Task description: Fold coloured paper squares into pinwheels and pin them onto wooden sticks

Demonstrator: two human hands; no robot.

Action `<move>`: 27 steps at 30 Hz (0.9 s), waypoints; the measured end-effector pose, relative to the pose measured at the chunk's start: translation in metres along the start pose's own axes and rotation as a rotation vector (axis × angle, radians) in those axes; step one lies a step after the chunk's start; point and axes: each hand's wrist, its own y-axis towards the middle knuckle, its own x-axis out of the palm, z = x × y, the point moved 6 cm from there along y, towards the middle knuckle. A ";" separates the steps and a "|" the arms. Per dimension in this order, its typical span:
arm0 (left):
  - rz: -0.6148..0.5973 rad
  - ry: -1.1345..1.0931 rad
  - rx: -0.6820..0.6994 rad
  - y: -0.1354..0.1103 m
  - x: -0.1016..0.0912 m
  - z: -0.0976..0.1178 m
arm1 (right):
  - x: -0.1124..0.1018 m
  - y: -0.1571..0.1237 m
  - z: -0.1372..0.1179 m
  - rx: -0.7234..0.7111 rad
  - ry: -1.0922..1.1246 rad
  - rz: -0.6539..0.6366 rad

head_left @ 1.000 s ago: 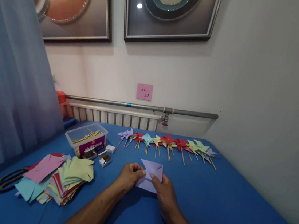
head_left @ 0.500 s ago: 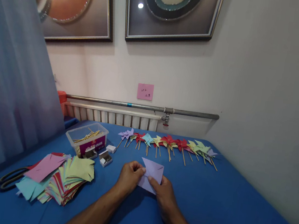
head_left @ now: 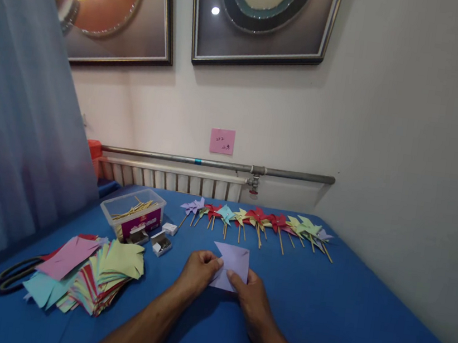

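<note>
A lilac paper square (head_left: 235,261) lies on the blue table (head_left: 345,310) in front of me, part folded. My left hand (head_left: 197,273) pinches its left edge with closed fingers. My right hand (head_left: 252,298) presses and pinches its lower middle with thumb and forefinger. Behind the sheet, a row of finished paper pinwheels (head_left: 256,220) on wooden sticks lies along the far side of the table.
A stack of coloured cut paper (head_left: 93,274) lies at the left, with black scissors (head_left: 15,274) beside it. A clear plastic box of wooden sticks (head_left: 133,213) and small open boxes of pins (head_left: 160,242) stand behind. A radiator and pipe (head_left: 217,165) run along the wall.
The far corner of the lilac sheet has shifted slightly left and the sheet looks flatter. Both hands stay on it with hardly any movement.
</note>
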 end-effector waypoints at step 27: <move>0.010 -0.045 -0.009 -0.002 0.003 0.002 | -0.011 0.010 0.016 -0.025 -0.135 0.091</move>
